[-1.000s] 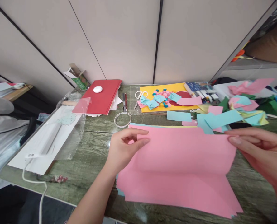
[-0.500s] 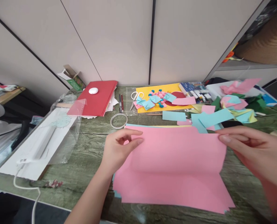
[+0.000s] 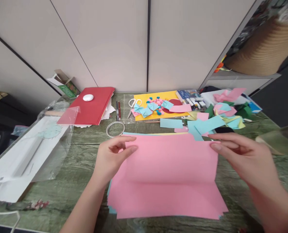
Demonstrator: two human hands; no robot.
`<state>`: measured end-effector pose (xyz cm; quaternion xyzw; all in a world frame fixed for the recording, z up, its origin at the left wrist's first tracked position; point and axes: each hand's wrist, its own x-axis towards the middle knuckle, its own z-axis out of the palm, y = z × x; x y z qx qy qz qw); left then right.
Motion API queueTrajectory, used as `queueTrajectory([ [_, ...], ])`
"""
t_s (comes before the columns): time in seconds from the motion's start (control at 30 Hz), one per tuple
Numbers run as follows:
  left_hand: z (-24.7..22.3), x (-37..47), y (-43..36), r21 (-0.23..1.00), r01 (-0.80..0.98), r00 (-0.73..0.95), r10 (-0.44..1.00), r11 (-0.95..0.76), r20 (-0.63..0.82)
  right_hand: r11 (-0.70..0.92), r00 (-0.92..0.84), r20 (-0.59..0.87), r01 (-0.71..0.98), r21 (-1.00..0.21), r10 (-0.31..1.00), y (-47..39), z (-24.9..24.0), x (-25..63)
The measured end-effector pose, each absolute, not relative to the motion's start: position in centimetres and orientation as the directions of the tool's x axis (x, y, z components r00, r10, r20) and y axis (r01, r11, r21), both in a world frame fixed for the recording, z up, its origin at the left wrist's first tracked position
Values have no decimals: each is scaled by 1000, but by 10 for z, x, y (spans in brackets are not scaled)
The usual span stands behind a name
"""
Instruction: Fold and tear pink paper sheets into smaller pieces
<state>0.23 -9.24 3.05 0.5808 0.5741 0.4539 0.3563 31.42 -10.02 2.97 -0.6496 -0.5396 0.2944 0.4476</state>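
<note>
A pink sheet of paper (image 3: 170, 158) is raised at its far edge, with a bend across its middle. It lies over a stack of pink sheets (image 3: 168, 200), with blue and yellow edges peeking out. My left hand (image 3: 116, 153) pinches the sheet's upper left corner between thumb and fingers. At the upper right corner my right hand (image 3: 238, 155) grips the same sheet. A roll of tape (image 3: 115, 128) lies beyond my left hand, and cut blue strips (image 3: 171, 123) lie behind the sheet.
A red folder (image 3: 90, 105) with a white case stands back left. White scissors (image 3: 134, 103) and folded paper pieces lie by a yellow sheet (image 3: 140, 117). Crumpled paper and markers are at the back right. A white glue gun (image 3: 28, 157) rests on white paper at left.
The whole view has shifted, so the table things appear further left. Both hands still hold the pink sheet, in nearly the same pose.
</note>
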Motion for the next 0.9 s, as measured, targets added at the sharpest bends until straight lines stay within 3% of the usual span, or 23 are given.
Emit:
queueTrajectory([
  [0.33,21,-6,-89,943,330,-83,994,-40,71,145,184,240,419,-896,953,-107,32,312],
  [0.6,22,-5,-88,954,298,-89,995,-26,55,115,161,204,439,-891,966,-109,37,313],
  [0.9,31,5,-95,957,283,-164,980,-59,109,27,203,88,289,-957,975,-96,30,316],
])
